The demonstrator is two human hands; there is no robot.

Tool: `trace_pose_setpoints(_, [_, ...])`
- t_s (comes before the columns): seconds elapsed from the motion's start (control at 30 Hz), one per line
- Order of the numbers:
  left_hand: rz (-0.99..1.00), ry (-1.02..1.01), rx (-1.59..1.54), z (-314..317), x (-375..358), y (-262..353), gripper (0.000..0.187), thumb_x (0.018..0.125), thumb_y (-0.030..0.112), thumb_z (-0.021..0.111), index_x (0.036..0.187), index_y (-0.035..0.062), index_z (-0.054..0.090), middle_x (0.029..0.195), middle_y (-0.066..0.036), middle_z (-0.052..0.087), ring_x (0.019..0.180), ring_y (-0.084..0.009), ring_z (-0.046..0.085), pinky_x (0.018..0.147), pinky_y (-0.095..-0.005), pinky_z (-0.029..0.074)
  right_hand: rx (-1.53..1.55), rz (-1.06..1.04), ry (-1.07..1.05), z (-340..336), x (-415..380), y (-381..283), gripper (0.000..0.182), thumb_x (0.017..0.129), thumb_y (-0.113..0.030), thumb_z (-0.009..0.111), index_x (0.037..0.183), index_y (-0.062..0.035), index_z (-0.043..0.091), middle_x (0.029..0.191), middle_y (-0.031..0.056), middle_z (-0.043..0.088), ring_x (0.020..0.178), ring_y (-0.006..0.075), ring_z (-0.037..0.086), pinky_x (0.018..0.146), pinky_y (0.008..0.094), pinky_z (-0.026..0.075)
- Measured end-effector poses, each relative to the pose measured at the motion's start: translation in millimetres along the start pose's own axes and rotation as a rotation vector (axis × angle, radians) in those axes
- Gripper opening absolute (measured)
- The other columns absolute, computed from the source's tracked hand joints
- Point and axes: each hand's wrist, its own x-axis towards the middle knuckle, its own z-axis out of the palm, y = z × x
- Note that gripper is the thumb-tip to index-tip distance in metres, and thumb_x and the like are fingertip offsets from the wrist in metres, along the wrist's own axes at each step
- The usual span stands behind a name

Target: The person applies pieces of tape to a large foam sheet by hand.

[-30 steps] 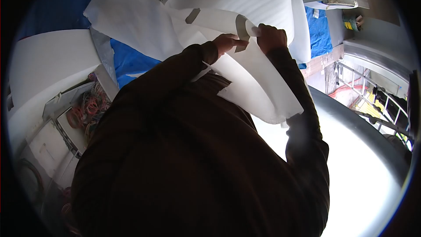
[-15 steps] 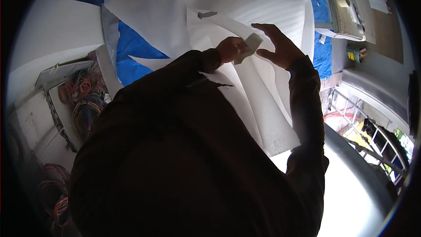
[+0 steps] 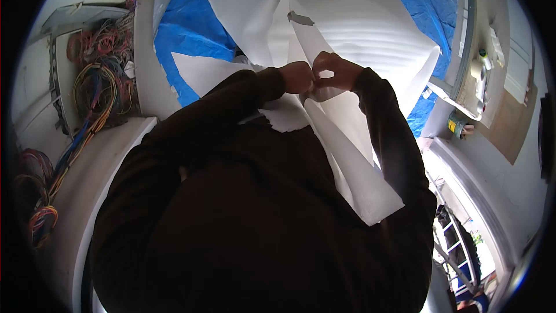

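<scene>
In the head view, my left hand (image 3: pixel 297 77) is closed, its fingers curled in a pinch. My right hand (image 3: pixel 337 73) meets it at the fingertips, thumb and forefinger pressed together around a small gap. Between them is a piece of grey tape (image 3: pixel 325 92), mostly hidden by the fingers. Large white sheeting (image 3: pixel 370 29) spreads beneath and beyond both hands. Another strip of grey tape (image 3: pixel 301 19) sticks to it above them. A long, loose white flap (image 3: pixel 353 165) hangs down toward my right forearm, and a torn white edge (image 3: pixel 285 117) lies against my chest.
Blue tarp (image 3: pixel 194 32) shows on both sides of the sheeting. Bundled cables (image 3: pixel 95 90) hang from an opened box at left. At right are a ledge with rolls (image 3: pixel 478 69), a container of brushes (image 3: pixel 459 127) and a ladder (image 3: pixel 457 243) below.
My right hand has gone from spread fingers to a pinch against my left hand. The grey tape, earlier showing broadly from my left hand, is now mostly covered. The view has shifted.
</scene>
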Motion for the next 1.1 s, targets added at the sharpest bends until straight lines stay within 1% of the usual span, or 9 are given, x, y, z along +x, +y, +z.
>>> trace_pose_setpoints(0.1, [-0.12, 0.134, -0.253, -1, -15, -14, 0.02, 0.084, 0.015, 0.064, 0.091, 0.0016, 0.078, 0.089, -0.019, 0.073, 0.086, -0.0318, 0.068, 0.083, -0.0418, 0.052, -0.113, 0.035, -0.077, -10, 6, -25, 0.029, 0.083, -0.042, 0.078, 0.092, -0.0142, 0.075, 0.119, 0.0085, 0.06, 0.121, 0.0321, 0.05, 0.104, 0.043, 0.041])
trace_pose_setpoints(0.17, [-0.194, 0.17, -0.213, -17, -31, -14, 0.02, 0.087, 0.017, 0.062, 0.086, 0.0022, 0.077, 0.087, -0.017, 0.073, 0.087, -0.0306, 0.068, 0.084, -0.041, 0.052, -0.404, 0.11, -0.243, -7, 16, -37, 0.029, 0.085, -0.044, 0.075, 0.091, -0.0156, 0.078, 0.117, 0.0064, 0.059, 0.117, 0.0311, 0.049, 0.102, 0.0434, 0.042])
trace_pose_setpoints(0.27, [-0.123, 0.223, -0.151, -16, -38, -15, 0.019, 0.093, 0.02, 0.068, 0.093, 0.0029, 0.075, 0.09, -0.014, 0.073, 0.087, -0.0292, 0.069, 0.082, -0.0398, 0.053, -0.334, 0.032, -0.19, -1, 20, -19, 0.027, 0.087, -0.04, 0.073, 0.091, -0.0135, 0.078, 0.111, 0.0086, 0.058, 0.115, 0.0317, 0.05, 0.1, 0.0433, 0.043])
trace_pose_setpoints(0.37, [-0.008, 0.377, -0.154, -4, -19, -18, 0.023, 0.091, 0.022, 0.077, 0.103, 0.0037, 0.073, 0.092, -0.01, 0.074, 0.088, -0.0265, 0.069, 0.081, -0.0377, 0.052, -0.207, -0.084, 0.066, -28, 19, -23, 0.024, 0.089, -0.03, 0.068, 0.095, -0.0064, 0.073, 0.106, 0.0129, 0.056, 0.111, 0.0325, 0.052, 0.096, 0.0418, 0.044])
trace_pose_setpoints(0.43, [-0.125, 0.41, -0.646, -12, -9, -14, 0.023, 0.09, 0.024, 0.078, 0.101, 0.0039, 0.072, 0.091, -0.007, 0.073, 0.091, -0.0225, 0.069, 0.081, -0.0356, 0.052, -0.242, -0.129, 0.117, -40, 18, -28, 0.019, 0.09, -0.023, 0.07, 0.092, -0.0035, 0.067, 0.106, 0.0125, 0.056, 0.108, 0.0314, 0.054, 0.095, 0.0412, 0.044])
trace_pose_setpoints(0.5, [-0.21, 0.365, -0.538, -25, 0, 2, 0.023, 0.089, 0.022, 0.08, 0.1, 0.0037, 0.073, 0.096, -0.007, 0.072, 0.098, -0.0192, 0.066, 0.086, -0.0341, 0.05, -0.317, -0.068, 0.089, -51, 11, -37, 0.019, 0.092, -0.022, 0.067, 0.094, -0.0035, 0.069, 0.11, 0.0121, 0.056, 0.113, 0.0309, 0.053, 0.098, 0.0407, 0.044])
trace_pose_setpoints(0.6, [-0.183, 0.375, -0.852, -27, 14, 0, 0.023, 0.088, 0.018, 0.08, 0.104, 0.0033, 0.073, 0.106, -0.009, 0.073, 0.105, -0.0191, 0.062, 0.097, -0.0364, 0.044, -0.336, 0.024, 0.145, -57, 2, -49, 0.019, 0.093, -0.021, 0.065, 0.099, -0.0033, 0.071, 0.115, 0.0113, 0.056, 0.119, 0.0306, 0.052, 0.103, 0.0407, 0.044])
trace_pose_setpoints(0.83, [-0.135, 0.173, -0.325, -38, 25, 16, 0.012, 0.093, 0.013, 0.072, 0.099, 0.0029, 0.075, 0.097, -0.008, 0.075, 0.094, -0.0191, 0.065, 0.09, -0.0357, 0.049, -0.354, 0.063, 0.133, -55, -29, -30, 0.019, 0.091, -0.027, 0.067, 0.098, -0.0106, 0.075, 0.114, 0.0097, 0.058, 0.115, 0.0327, 0.053, 0.099, 0.042, 0.045])
trace_pose_setpoints(1.1, [0.128, 0.382, -0.279, -21, 35, 17, 0.016, 0.098, 0.008, 0.06, 0.098, 0.0006, 0.074, 0.089, -0.01, 0.073, 0.085, -0.0174, 0.064, 0.082, -0.0341, 0.051, -0.157, 0.01, 0.38, -44, -53, -39, 0.014, 0.081, -0.015, 0.077, 0.091, -0.0063, 0.071, 0.104, 0.0082, 0.058, 0.105, 0.0277, 0.057, 0.094, 0.0407, 0.047])
